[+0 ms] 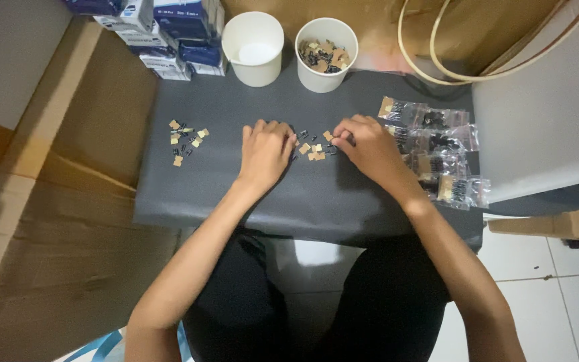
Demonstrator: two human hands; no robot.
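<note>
step: sorting small tan-and-black parts (313, 151) on dark grey mat (236, 194)
left hand (264, 150): knuckles curled over parts – grip unclear
right hand (368, 144): fingertips pinching one – next needs fine pinch

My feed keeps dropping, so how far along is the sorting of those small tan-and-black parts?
Looks done: a small group of parts set aside at the left of the grey mat. In hand: the left hand and right hand work the loose pieces between them. Left: a cup of parts and clear bags. The other cup looks empty.
</note>
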